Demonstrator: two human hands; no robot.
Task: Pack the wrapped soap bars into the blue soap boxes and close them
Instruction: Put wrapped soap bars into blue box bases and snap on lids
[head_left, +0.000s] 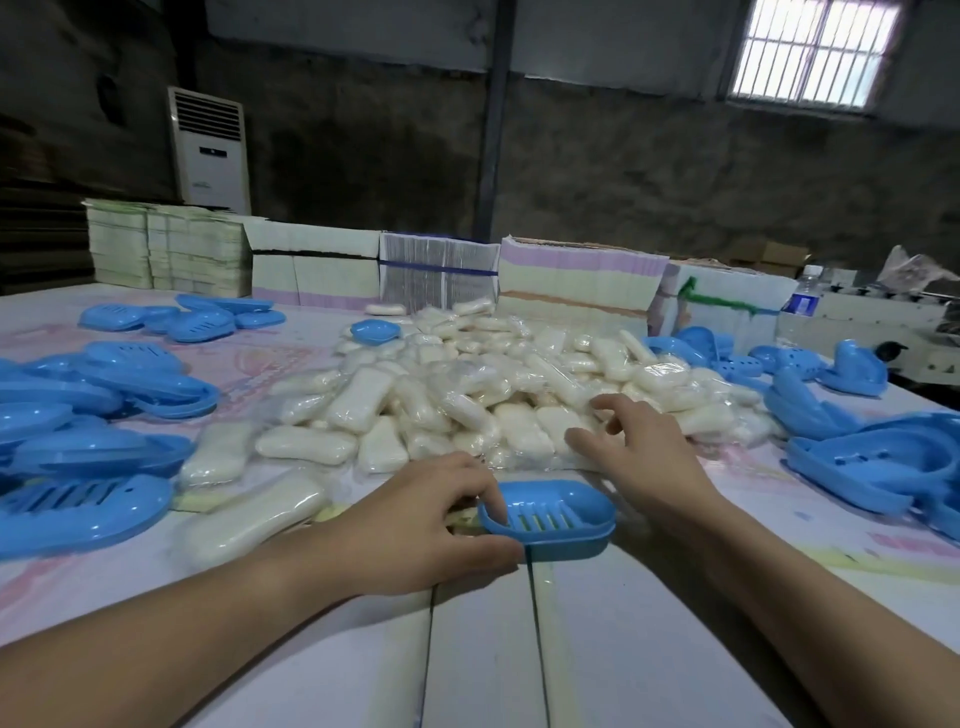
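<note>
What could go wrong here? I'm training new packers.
1. The right hand reaches into a loose soap pile; slick wrapped bars may slide off toward the table edge.
2. The left hand pinches only one end of the open box, so it may tip when a bar drops in.

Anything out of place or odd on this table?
One blue soap box half lies on top of the wrapped soap pile, apart from the box heaps at both sides. Otherwise nothing stands out.

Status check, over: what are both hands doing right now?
Left hand grips open blue soap box, still empty. Right hand open, over wrapped soap pile. Nothing in the way.
</note>
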